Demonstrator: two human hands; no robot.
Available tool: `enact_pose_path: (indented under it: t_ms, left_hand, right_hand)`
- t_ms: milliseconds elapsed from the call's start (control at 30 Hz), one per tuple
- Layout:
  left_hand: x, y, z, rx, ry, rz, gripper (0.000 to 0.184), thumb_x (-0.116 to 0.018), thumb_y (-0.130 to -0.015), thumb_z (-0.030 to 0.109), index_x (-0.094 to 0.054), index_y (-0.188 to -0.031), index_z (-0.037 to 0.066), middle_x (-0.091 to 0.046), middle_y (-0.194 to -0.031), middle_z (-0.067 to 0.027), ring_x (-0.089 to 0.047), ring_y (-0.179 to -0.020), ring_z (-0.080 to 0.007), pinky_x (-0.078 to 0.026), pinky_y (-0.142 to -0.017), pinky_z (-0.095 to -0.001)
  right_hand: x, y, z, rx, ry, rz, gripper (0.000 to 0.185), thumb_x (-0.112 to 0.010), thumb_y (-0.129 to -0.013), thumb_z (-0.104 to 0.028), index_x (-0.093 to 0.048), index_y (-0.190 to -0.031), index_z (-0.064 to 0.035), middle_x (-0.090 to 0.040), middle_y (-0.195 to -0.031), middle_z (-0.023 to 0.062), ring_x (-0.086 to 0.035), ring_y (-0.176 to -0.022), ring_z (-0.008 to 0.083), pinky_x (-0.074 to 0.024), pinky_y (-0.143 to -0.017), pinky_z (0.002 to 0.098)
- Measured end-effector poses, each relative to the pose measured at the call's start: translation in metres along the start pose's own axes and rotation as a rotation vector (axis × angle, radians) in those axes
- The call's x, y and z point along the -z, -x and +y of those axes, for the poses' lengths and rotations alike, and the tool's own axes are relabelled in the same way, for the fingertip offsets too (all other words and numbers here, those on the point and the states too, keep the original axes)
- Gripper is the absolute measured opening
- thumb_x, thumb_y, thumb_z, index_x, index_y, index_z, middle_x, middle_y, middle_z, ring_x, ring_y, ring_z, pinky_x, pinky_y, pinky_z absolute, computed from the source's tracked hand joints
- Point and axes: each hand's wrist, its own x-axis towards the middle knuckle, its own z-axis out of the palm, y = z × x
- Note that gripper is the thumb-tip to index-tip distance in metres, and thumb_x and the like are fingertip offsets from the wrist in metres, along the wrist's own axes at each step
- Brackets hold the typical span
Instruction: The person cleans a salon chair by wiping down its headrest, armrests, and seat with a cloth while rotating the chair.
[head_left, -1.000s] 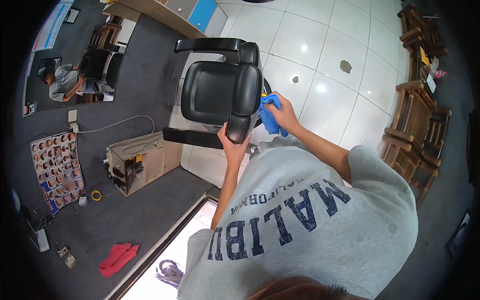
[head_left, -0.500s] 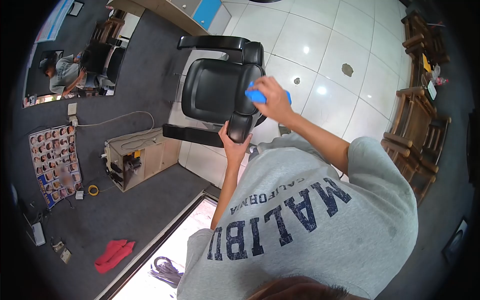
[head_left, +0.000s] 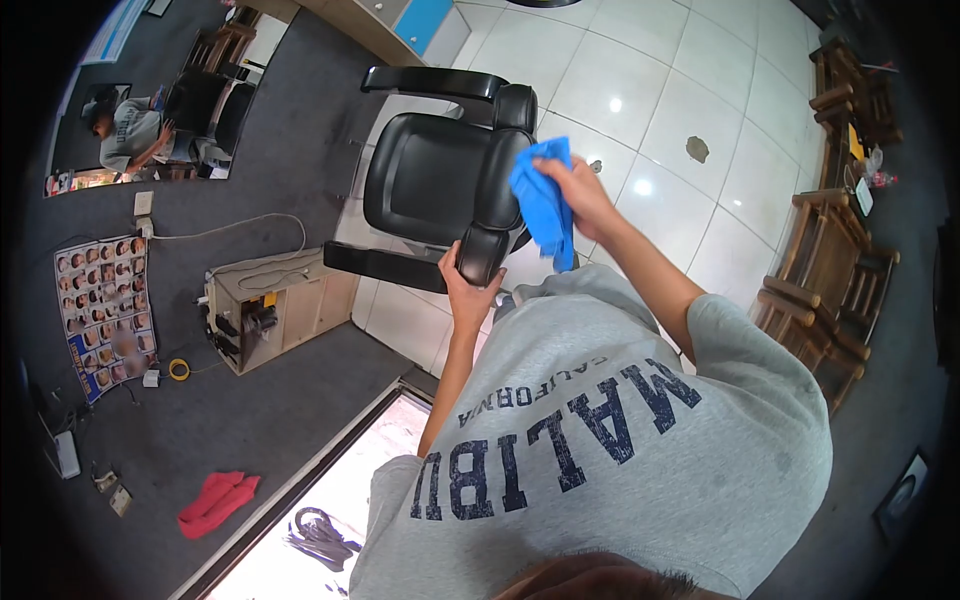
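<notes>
A black padded barber chair (head_left: pixel 435 180) stands in front of me, seen from above, with armrests on both sides. My left hand (head_left: pixel 467 292) is wrapped around the near left end of its backrest, thumb and fingers on opposite sides. In my right hand (head_left: pixel 580 190) is a blue cloth (head_left: pixel 547 215), pinched near its top and hanging loose beside the backrest's right part. Some of the cloth is hidden behind my fingers.
Wooden chairs (head_left: pixel 825 270) line the right side. A wooden cabinet (head_left: pixel 290 315) with a cord on top stands left, below a mirror (head_left: pixel 175 110). A red cloth (head_left: pixel 218 503) lies at lower left. White tiles (head_left: pixel 620 80) cover the floor.
My right hand has lifted back from the backrest, toward the right. The blue cloth, bunched under the hand before, now hangs spread out. My left hand stays on the chair.
</notes>
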Motion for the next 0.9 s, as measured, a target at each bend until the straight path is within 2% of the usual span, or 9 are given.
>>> enact_pose_path:
  t_ms: [67,167,267,300,400,500,700,800,900]
  left_hand:
    - [0.001,0.0,0.002,-0.007,-0.013,-0.001,0.11,-0.101,-0.073,0.021,-0.036,-0.159,-0.002,-0.043,-0.148,-0.0227,-0.047,-0.141,-0.0375,-0.041,-0.12,-0.0472]
    - [-0.001,0.0,0.0,0.015,0.043,-0.002,0.11,-0.101,-0.072,0.021,-0.037,-0.158,-0.002,-0.043,-0.149,-0.0229,-0.047,-0.141,-0.0377,-0.04,-0.12,-0.0476]
    - [0.0,0.0,0.002,-0.002,-0.009,0.002,0.109,-0.1,-0.072,0.02,-0.038,-0.159,0.002,-0.044,-0.151,-0.0225,-0.047,-0.143,-0.04,-0.042,-0.121,-0.0487]
    - [0.0,-0.001,0.0,-0.001,-0.006,0.005,0.109,-0.1,-0.072,0.019,-0.038,-0.159,0.002,-0.044,-0.151,-0.0226,-0.047,-0.143,-0.0401,-0.042,-0.121,-0.0487]
    - [0.0,0.002,-0.001,0.009,0.011,0.007,0.109,-0.1,-0.072,0.019,-0.038,-0.159,0.002,-0.044,-0.151,-0.0227,-0.047,-0.142,-0.0403,-0.042,-0.121,-0.049]
    - [-0.001,0.0,-0.001,0.008,0.023,0.006,0.109,-0.101,-0.071,0.018,-0.038,-0.159,0.002,-0.044,-0.151,-0.0227,-0.047,-0.142,-0.0406,-0.042,-0.121,-0.0492]
    - [-0.001,0.0,0.003,-0.004,0.024,0.004,0.109,-0.1,-0.072,0.018,-0.038,-0.159,0.002,-0.045,-0.151,-0.023,-0.046,-0.143,-0.0405,-0.042,-0.12,-0.049]
    - [0.0,0.0,0.003,-0.008,0.042,0.004,0.109,-0.1,-0.072,0.017,-0.038,-0.159,0.001,-0.045,-0.15,-0.0228,-0.047,-0.142,-0.0402,-0.042,-0.12,-0.0489]
    - [-0.001,-0.001,0.001,-0.026,0.036,0.008,0.108,-0.101,-0.071,0.017,-0.038,-0.158,0.001,-0.044,-0.15,-0.0223,-0.047,-0.142,-0.04,-0.043,-0.12,-0.0486]
  right_hand:
    - [0.005,-0.02,-0.011,0.173,0.106,0.061,0.028,-0.068,-0.101,-0.02,-0.072,-0.122,-0.0014,-0.078,-0.107,0.0119,-0.075,-0.093,0.0207,-0.0602,-0.084,0.034]
    - [0.008,-0.056,-0.015,0.66,0.66,0.072,0.028,-0.072,-0.095,-0.015,-0.073,-0.122,-0.0067,-0.073,-0.108,0.012,-0.073,-0.098,0.0298,-0.0597,-0.087,0.0387]
    - [-0.003,-0.05,0.004,0.952,1.3,0.101,0.033,-0.078,-0.086,-0.008,-0.071,-0.119,-0.0062,-0.067,-0.107,0.0104,-0.072,-0.098,0.0297,-0.0612,-0.08,0.0406]
    - [-0.012,-0.035,0.009,0.912,1.26,0.053,0.042,-0.081,-0.076,-0.005,-0.072,-0.116,-0.0096,-0.06,-0.108,0.0119,-0.067,-0.103,0.0349,-0.0598,-0.081,0.0448]
    - [-0.018,-0.005,0.032,0.92,1.264,-0.188,0.042,-0.084,-0.075,-0.006,-0.072,-0.115,-0.0102,-0.062,-0.108,0.0108,-0.067,-0.104,0.0336,-0.0591,-0.084,0.045]
    - [-0.013,-0.005,0.026,1.035,1.288,-0.234,0.038,-0.083,-0.073,-0.007,-0.074,-0.11,-0.0094,-0.061,-0.107,0.01,-0.066,-0.102,0.032,-0.0584,-0.078,0.0465]
    - [-0.012,-0.095,-0.01,1.046,1.348,0.124,0.032,-0.086,-0.077,-0.012,-0.075,-0.107,-0.0086,-0.062,-0.103,0.0094,-0.067,-0.102,0.0309,-0.0585,-0.079,0.0455]
    - [-0.024,-0.105,-0.013,0.984,1.426,0.095,0.028,-0.086,-0.079,-0.014,-0.075,-0.104,-0.0084,-0.063,-0.103,0.0098,-0.066,-0.104,0.0305,-0.0583,-0.081,0.0455]
    - [-0.035,-0.077,0.002,1.089,1.478,-0.012,0.025,-0.083,-0.077,-0.013,-0.074,-0.099,-0.0072,-0.062,-0.102,0.0103,-0.064,-0.099,0.0306,-0.0565,-0.077,0.0435]
